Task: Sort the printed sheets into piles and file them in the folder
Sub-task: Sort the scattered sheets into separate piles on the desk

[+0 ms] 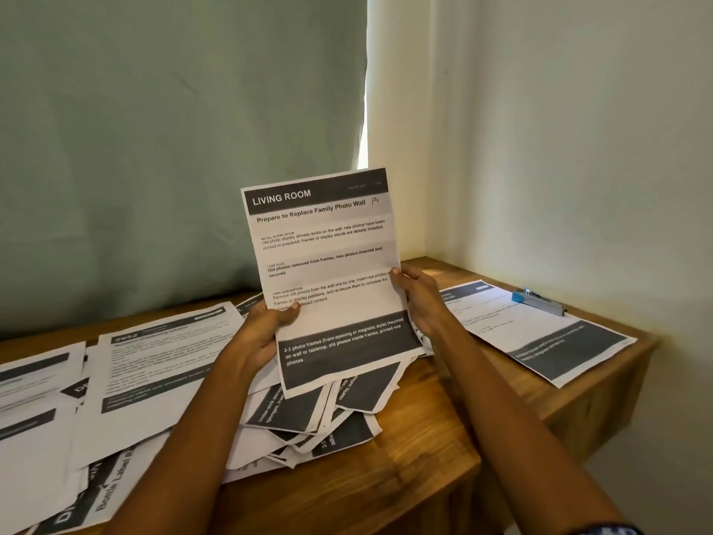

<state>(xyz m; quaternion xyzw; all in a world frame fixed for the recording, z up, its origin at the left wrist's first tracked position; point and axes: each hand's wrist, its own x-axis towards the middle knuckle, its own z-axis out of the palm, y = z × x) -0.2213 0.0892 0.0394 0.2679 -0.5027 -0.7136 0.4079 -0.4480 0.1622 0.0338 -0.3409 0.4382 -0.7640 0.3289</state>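
Left hand: raised, thumb curled over the front of a held sheet, fingers behind its left edge. Right hand: raised, thumb on the front, fingers behind the right edge. Both forearms bare, extended forward, converging.

Dim, soft daylight leaks past the curtain edge. Sheets at left blurred; wide-angle bends the edges.
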